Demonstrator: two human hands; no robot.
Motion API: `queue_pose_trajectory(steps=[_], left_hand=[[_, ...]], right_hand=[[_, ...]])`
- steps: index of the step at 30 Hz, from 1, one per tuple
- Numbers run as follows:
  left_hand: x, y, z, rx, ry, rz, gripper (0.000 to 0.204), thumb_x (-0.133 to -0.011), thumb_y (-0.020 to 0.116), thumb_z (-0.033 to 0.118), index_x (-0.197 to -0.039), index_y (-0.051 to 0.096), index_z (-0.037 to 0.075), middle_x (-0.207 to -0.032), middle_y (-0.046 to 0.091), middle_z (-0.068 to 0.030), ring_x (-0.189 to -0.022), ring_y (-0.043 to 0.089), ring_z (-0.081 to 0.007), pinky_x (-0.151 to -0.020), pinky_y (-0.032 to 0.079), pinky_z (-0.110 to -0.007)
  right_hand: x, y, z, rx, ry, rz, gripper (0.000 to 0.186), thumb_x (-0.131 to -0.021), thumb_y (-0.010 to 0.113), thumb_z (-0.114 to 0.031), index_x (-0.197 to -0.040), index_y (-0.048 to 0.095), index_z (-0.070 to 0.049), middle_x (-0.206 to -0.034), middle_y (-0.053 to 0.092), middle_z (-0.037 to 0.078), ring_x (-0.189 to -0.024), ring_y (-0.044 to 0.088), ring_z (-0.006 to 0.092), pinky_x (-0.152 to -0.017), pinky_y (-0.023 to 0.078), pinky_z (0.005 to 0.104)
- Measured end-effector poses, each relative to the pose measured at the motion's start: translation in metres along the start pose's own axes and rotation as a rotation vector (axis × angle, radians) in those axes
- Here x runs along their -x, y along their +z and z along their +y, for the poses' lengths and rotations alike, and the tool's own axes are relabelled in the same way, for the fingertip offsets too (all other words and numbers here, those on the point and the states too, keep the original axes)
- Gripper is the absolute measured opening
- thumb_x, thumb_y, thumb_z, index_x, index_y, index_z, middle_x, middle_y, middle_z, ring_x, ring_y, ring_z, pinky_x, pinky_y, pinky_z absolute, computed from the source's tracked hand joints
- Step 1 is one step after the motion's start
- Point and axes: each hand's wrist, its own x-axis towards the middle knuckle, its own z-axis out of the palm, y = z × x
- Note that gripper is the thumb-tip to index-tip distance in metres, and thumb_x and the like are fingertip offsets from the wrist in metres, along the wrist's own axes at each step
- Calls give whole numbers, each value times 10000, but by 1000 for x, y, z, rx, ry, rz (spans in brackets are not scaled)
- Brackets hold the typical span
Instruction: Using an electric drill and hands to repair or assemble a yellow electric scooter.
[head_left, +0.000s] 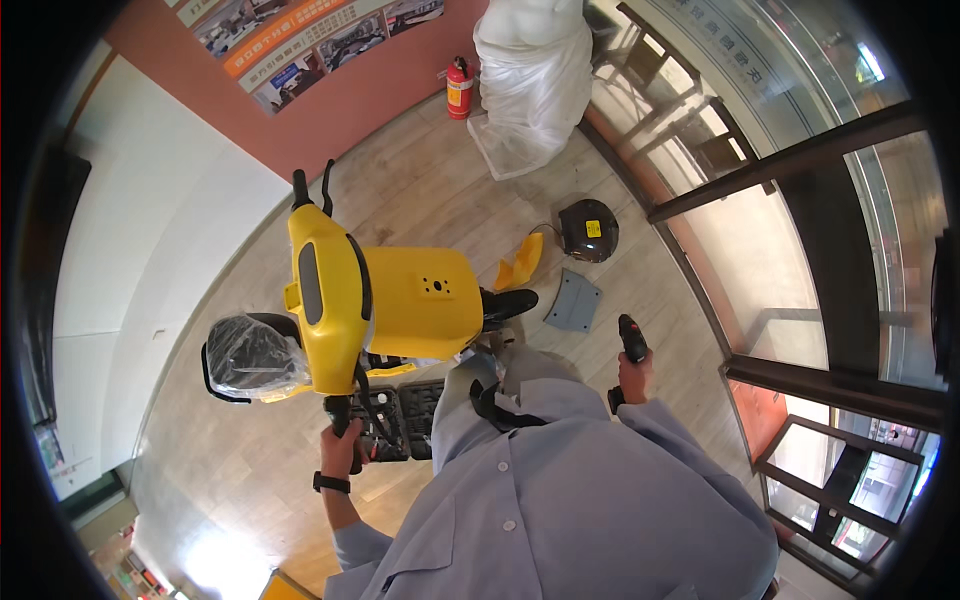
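The yellow electric scooter [330, 290] stands in front of me to the left, with its handlebar running across from far to near. My left hand [341, 447], with a black band on the wrist, is closed at the near black handlebar grip [338, 412]. A black brake lever [364, 388] sticks out beside that grip. My right hand [634, 378] is closed around a black cordless drill [632, 340] with a small red mark, held out to the right above the floor. The drill's handle is mostly covered by my fingers.
An open black toolbox [405, 428] lies beside the scooter. A plastic-wrapped seat or box [250, 355] is at its left. On the floor lie a grey panel [574, 300], a yellow part [520, 262] and a dark helmet-like shell [588, 231]. A fire extinguisher [459, 88] stands farther off.
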Motion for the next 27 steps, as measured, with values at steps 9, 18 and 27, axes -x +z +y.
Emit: queue_pose_trajectory(steps=[9,18,27], left_hand=[[-1,12,-12,632,-48,-216,114,-819,659,72,-849,554,39,-582,526,-40,-415,506,-140,-375,426,-280],[27,70,43,820,-63,-155,208,-798,588,-22,-999,544,10,-593,493,-42,-410,487,-147,-376,414,-288],[33,77,59,817,-79,-136,432,-806,577,0,-1212,472,104,-594,444,-28,-425,443,-137,-386,393,-287]], right_hand=[[-3,16,-25,-105,31,53,392,-716,723,-178,-1055,563,-65,-620,597,40,-493,572,135,-450,458,317],[8,5,-43,-226,101,12,467,-694,721,-211,-1105,564,-54,-720,635,102,-620,623,217,-566,494,371],[7,15,-9,-139,117,72,435,-718,728,-195,-1099,567,-64,-654,625,68,-540,608,169,-497,494,341]])
